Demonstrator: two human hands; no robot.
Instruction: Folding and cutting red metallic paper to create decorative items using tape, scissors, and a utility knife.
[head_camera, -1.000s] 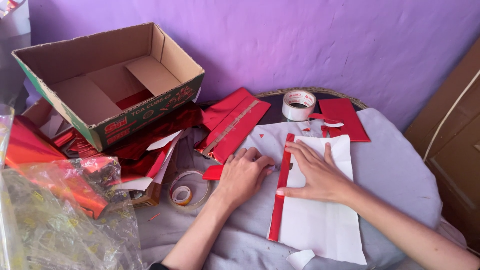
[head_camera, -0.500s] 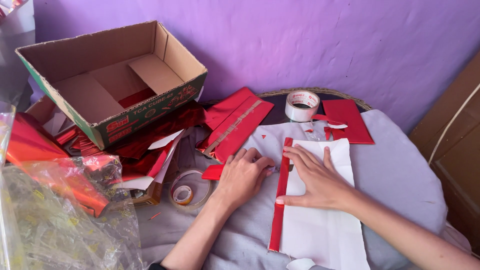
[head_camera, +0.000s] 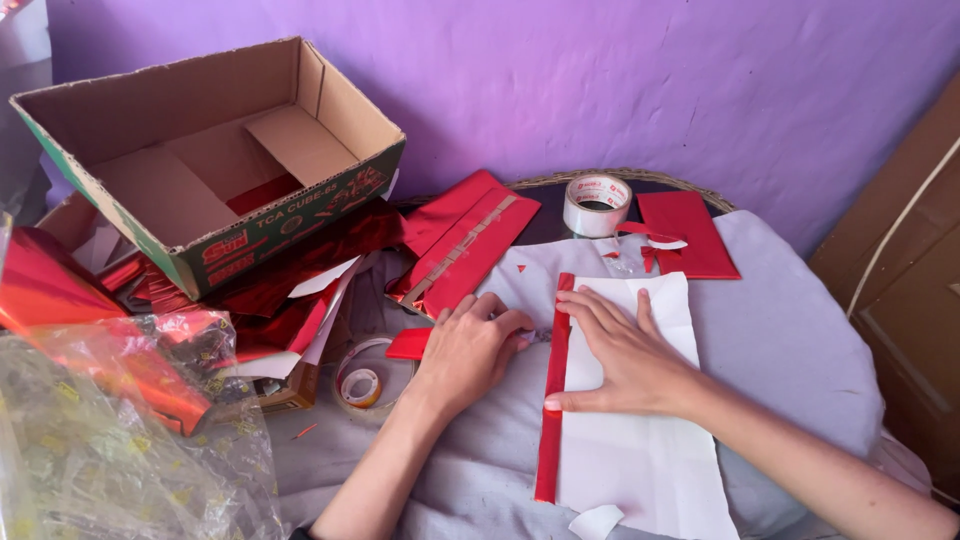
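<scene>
Right hand (head_camera: 625, 360) is laid flat, fingers spread, on the white sheet (head_camera: 640, 450); thumb tip is pressed against the red foil strip (head_camera: 552, 400) along the sheet's left edge. Nothing is gripped by it. Left hand (head_camera: 468, 350) is rested just left of the strip, fingers curled down near its upper part; whether anything is pinched under the fingertips cannot be told, they're hidden. A small red piece (head_camera: 408, 343) is partly covered by the left wrist. Sheet's lower edge is cut off by the frame. Tape roll (head_camera: 596, 204) is seen beyond, beside a red envelope (head_camera: 688, 232). Cardboard box (head_camera: 210, 150) is seen far left, interior partly shadowed.
</scene>
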